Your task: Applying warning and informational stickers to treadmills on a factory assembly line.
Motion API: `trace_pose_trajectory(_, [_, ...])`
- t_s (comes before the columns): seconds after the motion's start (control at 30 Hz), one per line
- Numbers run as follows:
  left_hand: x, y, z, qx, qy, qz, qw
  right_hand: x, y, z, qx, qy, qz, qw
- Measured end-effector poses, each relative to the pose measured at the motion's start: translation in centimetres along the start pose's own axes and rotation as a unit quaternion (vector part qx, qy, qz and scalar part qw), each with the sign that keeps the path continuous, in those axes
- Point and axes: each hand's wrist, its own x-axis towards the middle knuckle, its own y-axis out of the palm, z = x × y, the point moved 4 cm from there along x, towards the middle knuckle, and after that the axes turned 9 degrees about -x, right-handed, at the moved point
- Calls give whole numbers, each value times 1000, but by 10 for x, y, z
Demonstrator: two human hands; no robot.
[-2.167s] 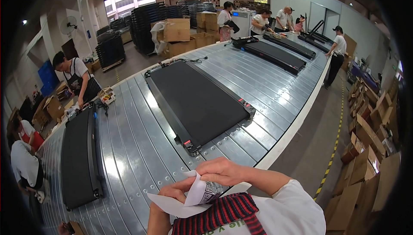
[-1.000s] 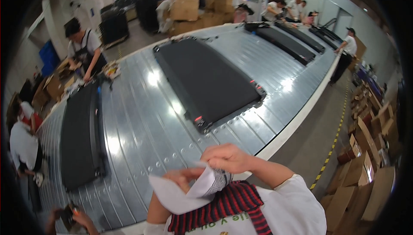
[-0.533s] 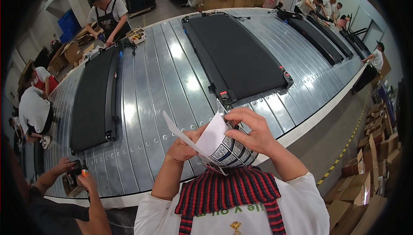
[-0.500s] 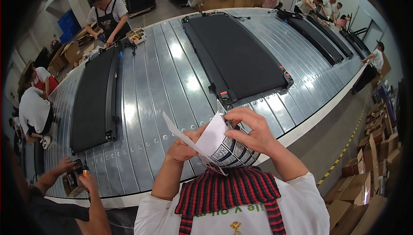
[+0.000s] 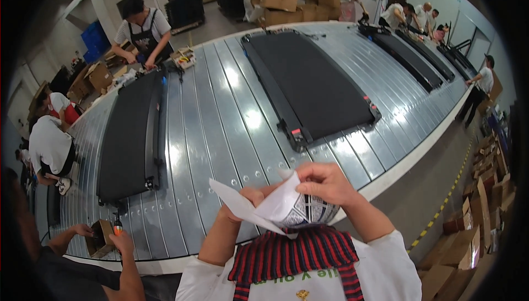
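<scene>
Close in front of my chest I hold a white folded paper sheet [image 5: 254, 210] with both hands. My left hand [image 5: 249, 195] pinches its left part from above, and one corner sticks out to the left. My right hand [image 5: 325, 182] grips the sheet's upper right fold. Under the sheet is a black-and-white patterned piece [image 5: 315, 213], partly hidden by the paper and my fingers. My red-and-black striped collar [image 5: 292, 254] is just below.
A wide metal slatted conveyor [image 5: 220, 130] carries flat black treadmill decks: one ahead [image 5: 308, 78], one at left [image 5: 132, 136], more at the far right [image 5: 413, 53]. A person's hands [image 5: 118, 240] hold a small box at lower left. Other workers stand around; cardboard boxes [image 5: 474, 229] lie at right.
The view has tipped downward, so my hands and the paper sit higher and larger in the picture. The sheet has spread out to the left. The decks appear farther left along the conveyor.
</scene>
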Motion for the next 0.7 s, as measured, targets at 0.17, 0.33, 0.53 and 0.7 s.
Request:
trace_pose_trajectory(0.17, [9, 31, -16, 53, 38, 32, 997, 0, 2, 4, 5, -52, 18, 998])
trace_pose_trajectory(0.33, [16, 51, -22, -13, 47, 134, 990, 0, 6, 5, 63, -63, 48, 995])
trace_pose_trajectory(0.53, [12, 59, -26, -27, 52, 45, 997, 1, 13, 4, 83, -46, 49, 994])
trace_pose_trajectory(0.7, [-8, 17, -21, 49, 26, -25, 998, -2, 7, -5, -32, 21, -81, 996])
